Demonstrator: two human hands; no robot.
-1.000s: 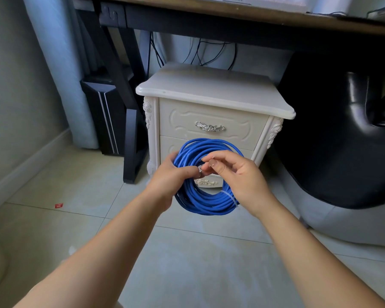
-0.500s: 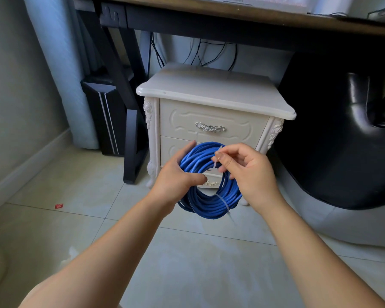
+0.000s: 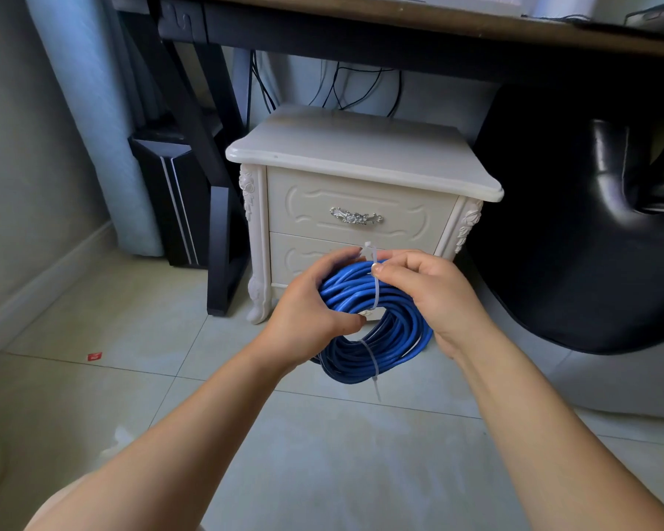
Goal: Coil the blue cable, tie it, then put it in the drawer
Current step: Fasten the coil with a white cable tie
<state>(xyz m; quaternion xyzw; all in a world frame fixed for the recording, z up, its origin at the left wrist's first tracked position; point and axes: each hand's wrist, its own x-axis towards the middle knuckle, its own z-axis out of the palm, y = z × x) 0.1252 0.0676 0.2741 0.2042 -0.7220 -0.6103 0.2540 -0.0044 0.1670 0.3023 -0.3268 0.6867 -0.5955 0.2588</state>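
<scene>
Reaches in over pale glossy floor tiles (image 3: pixel 322 454) with two bare forearms, toward the front of a cream carved two-drawer nightstand (image 3: pixel 361 151). Holds a coil of blue round cable (image 3: pixel 395 331) off the floor, just in front of the nightstand's lower drawer (image 3: pixel 296 258), loops upright and facing the camera. Grips the coil's left side in the left hand (image 3: pixel 307 320), thumb pressed across the front of the loops, fingers curled round behind. Pinches a thin white plastic zip tie (image 3: pixel 376 297) between thumb and forefinger of the right hand (image 3: pixel 434 297) at the top of the coil, remaining fingers loosely curled, strap running down across the blue loops, one end poking up above the fingertips. Shows a second white zip tie (image 3: pixel 370 358) already cinched round the bottom of the coil, tail hanging down.

Left of the nightstand and nearer: a small red scrap (image 3: pixel 94 356) on the tiles. Both nightstand drawers closed, an ornate silver handle (image 3: pixel 355 216) on the upper drawer (image 3: pixel 311 208). Just beside the nightstand's left side: a black desk leg (image 3: pixel 217 239), with a black computer tower (image 3: pixel 169 197) beyond. Right of the nightstand: a black glossy padded seat (image 3: pixel 572 262). Behind and above the nightstand: dangling black wires (image 3: pixel 342 86) and a wooden desktop (image 3: pixel 399 13).
</scene>
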